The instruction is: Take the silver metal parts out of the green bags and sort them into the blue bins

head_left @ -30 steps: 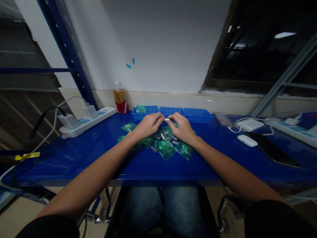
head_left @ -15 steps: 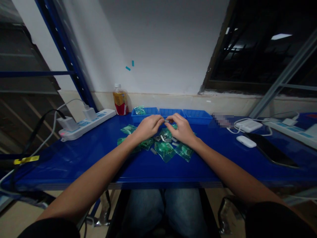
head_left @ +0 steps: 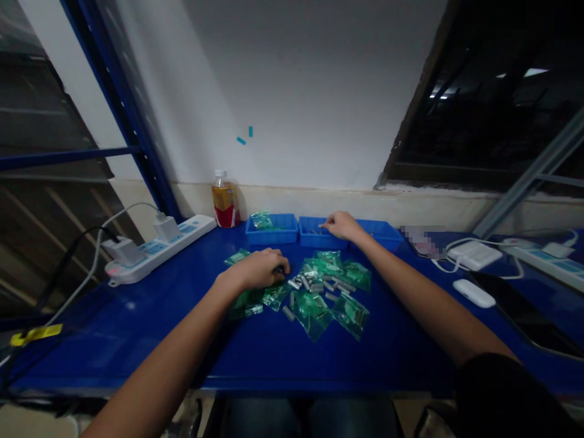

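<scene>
My left hand (head_left: 261, 269) rests low over the left side of a pile, its fingers curled around something dark that I cannot make out. Around it lie green plastic packets (head_left: 311, 314) and several small silver metal pieces (head_left: 329, 285). Over the middle blue bin (head_left: 322, 239) is my right hand (head_left: 342, 225), thumb and fingers pinched together; whatever is between the fingertips is too small to name. Small parts show inside that bin.
The left blue bin (head_left: 272, 236) holds a green packet; the right blue bin (head_left: 381, 233) is partly behind my forearm. A drink bottle (head_left: 225, 201) and a power strip (head_left: 164, 246) stand left. A white case (head_left: 473, 294) and a phone (head_left: 524, 316) lie right.
My hands were together above the pile around a small silver piece. Now they are apart: the right has moved forward to the middle bin, the left down to the packets. The view has tilted up.
</scene>
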Tool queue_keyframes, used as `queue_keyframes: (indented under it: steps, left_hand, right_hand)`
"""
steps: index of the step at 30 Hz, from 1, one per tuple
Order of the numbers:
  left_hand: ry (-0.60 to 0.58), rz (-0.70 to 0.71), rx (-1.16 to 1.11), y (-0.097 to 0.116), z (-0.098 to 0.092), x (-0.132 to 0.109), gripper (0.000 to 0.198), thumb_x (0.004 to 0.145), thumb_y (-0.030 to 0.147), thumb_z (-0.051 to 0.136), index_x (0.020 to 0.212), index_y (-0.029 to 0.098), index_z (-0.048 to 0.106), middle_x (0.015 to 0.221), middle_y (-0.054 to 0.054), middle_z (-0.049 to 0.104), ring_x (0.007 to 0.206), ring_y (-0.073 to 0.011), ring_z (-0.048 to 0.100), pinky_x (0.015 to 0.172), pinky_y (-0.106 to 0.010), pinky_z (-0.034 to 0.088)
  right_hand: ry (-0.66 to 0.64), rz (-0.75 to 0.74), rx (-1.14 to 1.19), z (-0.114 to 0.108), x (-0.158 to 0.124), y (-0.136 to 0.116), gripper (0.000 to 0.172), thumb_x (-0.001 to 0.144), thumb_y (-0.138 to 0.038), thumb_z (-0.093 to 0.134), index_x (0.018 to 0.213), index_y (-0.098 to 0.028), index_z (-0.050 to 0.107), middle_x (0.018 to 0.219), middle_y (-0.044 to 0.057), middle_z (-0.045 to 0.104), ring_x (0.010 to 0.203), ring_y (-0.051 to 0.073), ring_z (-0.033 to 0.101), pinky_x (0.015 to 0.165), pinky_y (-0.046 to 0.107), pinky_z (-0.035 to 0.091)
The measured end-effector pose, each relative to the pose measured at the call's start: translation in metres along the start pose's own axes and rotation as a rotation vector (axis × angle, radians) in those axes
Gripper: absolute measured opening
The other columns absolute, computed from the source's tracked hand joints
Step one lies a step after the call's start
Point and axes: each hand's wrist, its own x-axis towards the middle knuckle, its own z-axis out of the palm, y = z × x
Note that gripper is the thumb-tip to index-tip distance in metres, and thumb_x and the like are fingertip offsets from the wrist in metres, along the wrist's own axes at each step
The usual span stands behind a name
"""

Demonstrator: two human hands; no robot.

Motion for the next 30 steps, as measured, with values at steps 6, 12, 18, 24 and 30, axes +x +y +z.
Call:
queue_keyframes:
  steps: [6,12,18,24,30]
  left_hand:
    - [0.081,-0.011,0.042,0.006,0.004,0.004,0.013,0.082,0.018,0.05,0.087,0.022,0.062,0.092,-0.003,0.062,0.084,-0.0174,0.058,0.07,-0.026,0.042]
    - [0.189,0.031,-0.046,0.013,0.005,0.007,0.014,0.087,0.017,0.044,0.092,0.019,0.056,0.089,-0.004,0.062,0.083,-0.0167,0.056,0.074,-0.028,0.043]
    - [0.316,0.027,-0.089,0.014,0.007,0.011,0.015,0.085,0.017,0.047,0.098,0.018,0.055,0.092,-0.006,0.061,0.089,-0.0188,0.056,0.079,-0.032,0.044]
    - [0.489,-0.015,-0.426,0.026,0.004,0.012,0.022,0.088,0.026,0.048,0.106,0.016,0.046,0.084,-0.004,0.062,0.076,-0.0154,0.059,0.067,-0.028,0.046]
    - [0.392,0.089,-0.553,0.039,0.007,0.015,0.03,0.088,0.029,0.047,0.114,0.014,0.04,0.081,-0.003,0.062,0.071,-0.0143,0.059,0.062,-0.025,0.045]
  right_hand:
    - [-0.069,-0.033,-0.029,0.014,0.017,-0.005,0.029,0.081,-0.044,0.059,0.08,-0.019,0.074,0.078,0.008,0.072,0.07,0.019,0.064,0.057,0.024,0.038]
    - [-0.082,-0.111,-0.052,0.019,0.023,-0.024,0.024,0.077,-0.042,0.064,0.085,-0.022,0.073,0.087,0.009,0.071,0.082,0.022,0.065,0.065,0.026,0.042]
    - [0.058,-0.173,0.042,0.008,0.004,-0.033,0.026,0.083,-0.035,0.056,0.091,-0.016,0.072,0.09,0.012,0.07,0.085,0.024,0.063,0.071,0.03,0.044]
    - [0.351,-0.595,0.269,0.006,-0.093,-0.047,0.02,0.084,-0.027,0.057,0.101,-0.017,0.062,0.091,0.006,0.066,0.087,0.021,0.057,0.082,0.035,0.043]
    - [0.394,-0.684,0.209,0.012,-0.136,-0.056,0.011,0.088,-0.019,0.048,0.092,-0.016,0.058,0.086,0.008,0.061,0.083,0.022,0.052,0.076,0.035,0.043]
